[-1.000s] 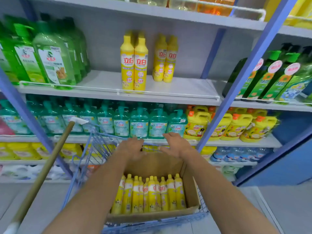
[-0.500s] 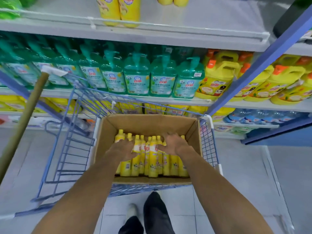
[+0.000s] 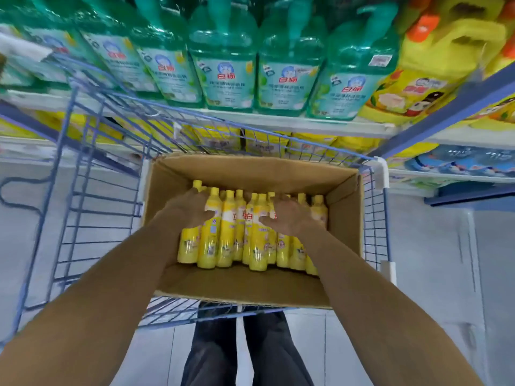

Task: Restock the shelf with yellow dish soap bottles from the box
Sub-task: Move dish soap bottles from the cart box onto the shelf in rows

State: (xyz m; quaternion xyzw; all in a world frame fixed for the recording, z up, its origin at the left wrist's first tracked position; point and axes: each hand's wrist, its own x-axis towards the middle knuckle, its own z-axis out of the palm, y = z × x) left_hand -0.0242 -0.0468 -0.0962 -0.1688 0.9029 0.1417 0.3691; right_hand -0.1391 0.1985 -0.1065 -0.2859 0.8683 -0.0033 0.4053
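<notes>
Green pump bottles (image 3: 225, 73) and yellow jugs (image 3: 434, 73) stand beyond a blue wire cart (image 3: 92, 218).

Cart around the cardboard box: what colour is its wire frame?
Blue. The cart is blue wire mesh, clearest in the head view.

One wide-angle camera on the person's head looks steeply down and slightly forward. Close below, at the centre of the frame, the left hand (image 3: 189, 211) and right hand (image 3: 291, 215) grip yellow dish soap bottles (image 3: 231, 235) in the cardboard box (image 3: 239, 174). The person's legs (image 3: 211, 352) are nearest, at the bottom edge. The shelf (image 3: 278, 122) of green bottles (image 3: 223, 76) fills the far top, bowed by the lens.
</notes>
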